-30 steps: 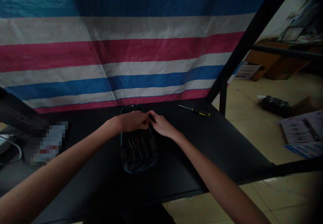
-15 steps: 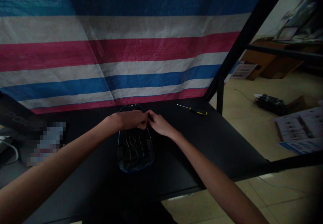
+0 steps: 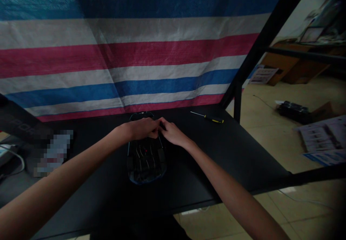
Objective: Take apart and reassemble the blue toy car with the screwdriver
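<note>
A toy car (image 3: 146,160) lies upside down on the black table (image 3: 216,153), its dark underside, wheels and blue body edge showing. My left hand (image 3: 146,128) reaches across the car's far half, fingers curled closed. From the right, my right hand (image 3: 171,131) meets it at the car's far right side, its fingers pinched together against the left fingertips. Whatever sits between the fingers is hidden, as is the car's far right wheel area. A screwdriver (image 3: 214,119) with a black and yellow handle rests on the table to the right of my hands.
A striped tarp (image 3: 162,56) hangs behind the table. At left are a blurred-out flat item (image 3: 55,151), a dark box (image 3: 21,121) and a white cable (image 3: 20,158). A black metal frame (image 3: 250,59) rises at right. Beyond it, another dark object (image 3: 293,110) and printed boxes (image 3: 324,137) lie on the floor.
The whole view has shifted slightly to the right. Both hands stay together at the car's far right side, with almost no visible change in their grip.
</note>
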Demonstrator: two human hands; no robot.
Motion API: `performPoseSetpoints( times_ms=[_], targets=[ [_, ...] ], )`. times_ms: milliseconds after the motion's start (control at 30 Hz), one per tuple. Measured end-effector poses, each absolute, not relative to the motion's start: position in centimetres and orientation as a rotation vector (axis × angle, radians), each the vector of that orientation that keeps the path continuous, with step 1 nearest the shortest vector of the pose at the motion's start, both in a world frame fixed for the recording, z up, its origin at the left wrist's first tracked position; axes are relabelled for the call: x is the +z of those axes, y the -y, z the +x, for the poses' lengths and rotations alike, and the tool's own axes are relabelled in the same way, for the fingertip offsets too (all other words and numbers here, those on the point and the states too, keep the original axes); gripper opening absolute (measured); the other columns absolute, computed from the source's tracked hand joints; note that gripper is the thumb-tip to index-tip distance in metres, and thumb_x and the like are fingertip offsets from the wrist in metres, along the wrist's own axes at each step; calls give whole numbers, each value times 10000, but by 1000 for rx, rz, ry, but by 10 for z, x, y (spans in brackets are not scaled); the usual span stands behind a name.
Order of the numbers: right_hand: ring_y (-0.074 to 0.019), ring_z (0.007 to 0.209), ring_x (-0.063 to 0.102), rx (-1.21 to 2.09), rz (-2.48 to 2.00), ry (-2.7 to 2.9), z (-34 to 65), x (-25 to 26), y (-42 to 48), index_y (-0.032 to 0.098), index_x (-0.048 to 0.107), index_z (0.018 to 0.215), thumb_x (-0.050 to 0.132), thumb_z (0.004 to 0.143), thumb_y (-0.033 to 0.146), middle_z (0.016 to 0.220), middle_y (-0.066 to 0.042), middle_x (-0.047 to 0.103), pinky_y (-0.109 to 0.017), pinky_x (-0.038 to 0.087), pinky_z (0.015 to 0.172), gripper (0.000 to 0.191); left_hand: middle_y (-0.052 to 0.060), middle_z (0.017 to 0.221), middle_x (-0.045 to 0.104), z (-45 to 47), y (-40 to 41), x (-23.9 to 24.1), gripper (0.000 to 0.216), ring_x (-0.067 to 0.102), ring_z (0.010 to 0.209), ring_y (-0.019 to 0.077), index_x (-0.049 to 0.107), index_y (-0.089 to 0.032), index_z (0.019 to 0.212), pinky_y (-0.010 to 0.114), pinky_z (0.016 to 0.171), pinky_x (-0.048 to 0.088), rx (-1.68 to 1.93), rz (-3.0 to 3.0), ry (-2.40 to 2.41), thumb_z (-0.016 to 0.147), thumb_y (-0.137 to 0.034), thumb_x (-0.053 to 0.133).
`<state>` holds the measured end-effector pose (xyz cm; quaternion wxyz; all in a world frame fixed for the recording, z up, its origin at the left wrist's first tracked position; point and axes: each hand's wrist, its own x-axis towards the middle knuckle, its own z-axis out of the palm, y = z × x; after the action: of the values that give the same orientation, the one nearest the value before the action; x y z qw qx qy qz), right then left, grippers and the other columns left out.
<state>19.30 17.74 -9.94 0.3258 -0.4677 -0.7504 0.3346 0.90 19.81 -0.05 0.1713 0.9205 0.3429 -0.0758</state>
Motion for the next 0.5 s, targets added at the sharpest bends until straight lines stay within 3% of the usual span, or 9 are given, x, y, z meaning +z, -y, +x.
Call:
performPoseSetpoints(
  times_ms=[267,500],
  targets=[
    [-262,1083,752,891,-1204,1972,192,-100,-177,256,604,1246,518,1083,249,967,-45,765,-331,504,920,185,28,755,653,-4,-195,6,173,532,627,145,643,-159,957,301,651,353,-34,2537,-906,954,-287,527],
    [-259,1049,746,852,-1192,1979,192,-100,-179,242,625,1176,533,1048,192,1060,-60,766,-338,492,914,165,5,709,646,-5,-196,-1,215,547,627,147,675,-167,996,296,672,377,102,2461,-859,990,-332,536]
  ],
)
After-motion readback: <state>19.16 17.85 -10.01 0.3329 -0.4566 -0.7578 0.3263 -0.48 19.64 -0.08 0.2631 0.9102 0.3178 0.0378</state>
